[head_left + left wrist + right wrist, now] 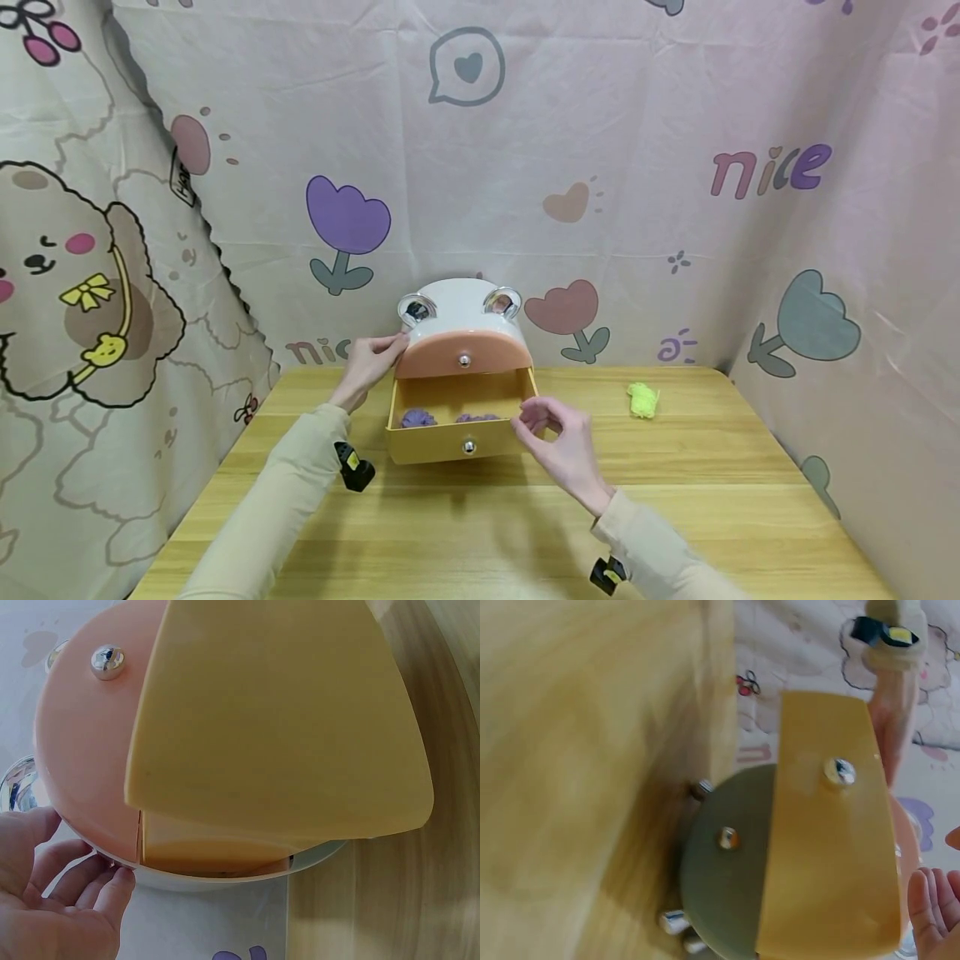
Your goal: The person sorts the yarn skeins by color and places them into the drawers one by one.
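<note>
A small frog-faced drawer cabinet (pixel 459 310) with a white top and silver-rimmed eyes stands on the table. Its yellow drawer (pixel 427 451) is pulled out, while the pink drawer (pixel 427 357) above is closed. Inside the yellow drawer lie a purple yarn-like bundle (pixel 417 417) and more purple yarn (pixel 477 417), partly hidden by the drawer front. My left hand (pixel 372 364) holds the cabinet's left side, thumb and bent fingertips at the edge. Beside the drawer's right front corner is my right hand (pixel 561 442), fingers bent, thumb apart, with nothing seen in it.
A bright yellow-green yarn bundle (pixel 642 401) lies on the wooden table (pixel 675 475) to the right. Patterned cloth (pixel 480 167) hangs behind the table and along both sides. A grey-green lower drawer (pixel 731 877) with a silver knob shows in the right wrist view.
</note>
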`<move>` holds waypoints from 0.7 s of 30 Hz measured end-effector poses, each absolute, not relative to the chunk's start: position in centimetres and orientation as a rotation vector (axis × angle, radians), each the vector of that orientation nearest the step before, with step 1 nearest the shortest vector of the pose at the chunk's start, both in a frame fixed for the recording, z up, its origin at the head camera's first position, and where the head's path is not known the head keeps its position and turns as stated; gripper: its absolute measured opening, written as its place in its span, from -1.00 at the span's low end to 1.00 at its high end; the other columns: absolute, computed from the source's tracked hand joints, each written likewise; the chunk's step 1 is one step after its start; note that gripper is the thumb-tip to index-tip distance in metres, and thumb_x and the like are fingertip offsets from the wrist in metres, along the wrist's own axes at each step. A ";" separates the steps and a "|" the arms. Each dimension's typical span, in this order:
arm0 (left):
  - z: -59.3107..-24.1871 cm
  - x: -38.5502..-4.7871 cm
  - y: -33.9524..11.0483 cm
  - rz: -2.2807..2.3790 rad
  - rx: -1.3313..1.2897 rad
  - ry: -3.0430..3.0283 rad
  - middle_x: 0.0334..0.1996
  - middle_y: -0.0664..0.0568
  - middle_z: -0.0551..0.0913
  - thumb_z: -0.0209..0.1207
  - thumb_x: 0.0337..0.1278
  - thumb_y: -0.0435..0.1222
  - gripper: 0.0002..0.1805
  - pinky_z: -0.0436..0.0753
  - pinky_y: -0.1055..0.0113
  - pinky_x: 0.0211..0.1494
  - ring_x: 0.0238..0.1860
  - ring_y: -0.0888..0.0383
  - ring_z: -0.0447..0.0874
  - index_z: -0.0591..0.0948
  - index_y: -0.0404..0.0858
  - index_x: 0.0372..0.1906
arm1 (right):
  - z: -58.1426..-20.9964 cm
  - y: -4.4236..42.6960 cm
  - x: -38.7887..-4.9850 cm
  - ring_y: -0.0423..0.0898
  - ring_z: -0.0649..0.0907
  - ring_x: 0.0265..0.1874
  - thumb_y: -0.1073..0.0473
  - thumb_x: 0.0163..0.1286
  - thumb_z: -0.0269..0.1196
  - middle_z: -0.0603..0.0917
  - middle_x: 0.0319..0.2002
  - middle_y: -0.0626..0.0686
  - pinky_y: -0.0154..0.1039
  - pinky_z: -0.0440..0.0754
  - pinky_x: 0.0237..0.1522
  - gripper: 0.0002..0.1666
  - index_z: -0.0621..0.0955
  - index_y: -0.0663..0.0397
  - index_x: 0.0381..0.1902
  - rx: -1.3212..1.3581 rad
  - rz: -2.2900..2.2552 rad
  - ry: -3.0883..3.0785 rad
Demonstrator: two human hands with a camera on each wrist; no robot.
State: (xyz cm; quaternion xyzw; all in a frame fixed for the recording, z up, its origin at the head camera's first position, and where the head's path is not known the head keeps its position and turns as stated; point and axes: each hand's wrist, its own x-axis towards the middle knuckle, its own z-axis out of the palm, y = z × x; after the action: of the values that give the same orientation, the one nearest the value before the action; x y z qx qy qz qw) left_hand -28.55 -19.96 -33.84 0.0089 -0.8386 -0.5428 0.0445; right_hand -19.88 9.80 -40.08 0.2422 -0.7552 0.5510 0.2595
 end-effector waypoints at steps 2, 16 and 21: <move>-33.9 -28.5 -20.0 -1.656 0.021 -2.561 0.37 -0.24 0.48 0.10 0.46 -0.08 -0.46 0.43 -0.04 0.49 0.45 -0.18 0.40 0.49 -0.34 0.34 | -40.7 9.5 -19.6 -0.34 0.65 -0.50 0.44 0.11 0.47 0.77 -0.44 0.11 -0.34 0.73 -0.42 -0.78 0.68 0.28 -0.27 0.676 1.501 -2.052; -34.0 -28.7 -20.1 -1.658 0.012 -2.554 0.36 -0.25 0.48 0.11 0.46 -0.08 -0.46 0.43 -0.04 0.49 0.45 -0.18 0.40 0.49 -0.34 0.34 | -44.4 6.6 -18.8 -0.26 0.70 -0.52 0.36 0.15 0.48 0.77 -0.46 0.06 -0.31 0.75 -0.45 -0.85 0.68 0.19 -0.35 0.768 1.507 -2.109; -34.0 -28.7 -20.0 -1.656 0.011 -2.546 0.36 -0.25 0.49 0.12 0.45 -0.08 -0.46 0.44 -0.03 0.48 0.45 -0.18 0.40 0.50 -0.35 0.32 | -45.0 5.7 -18.7 -0.27 0.71 -0.51 0.34 0.13 0.49 0.77 -0.46 0.04 -0.27 0.77 -0.45 -0.84 0.68 0.17 -0.37 0.720 1.518 -2.133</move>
State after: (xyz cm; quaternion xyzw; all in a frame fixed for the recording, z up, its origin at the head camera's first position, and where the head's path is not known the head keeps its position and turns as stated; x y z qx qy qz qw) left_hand -28.72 -19.98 -34.01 0.0035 -0.8372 -0.5444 0.0521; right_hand -18.73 5.73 -45.04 0.2592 -0.7678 0.5463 0.2117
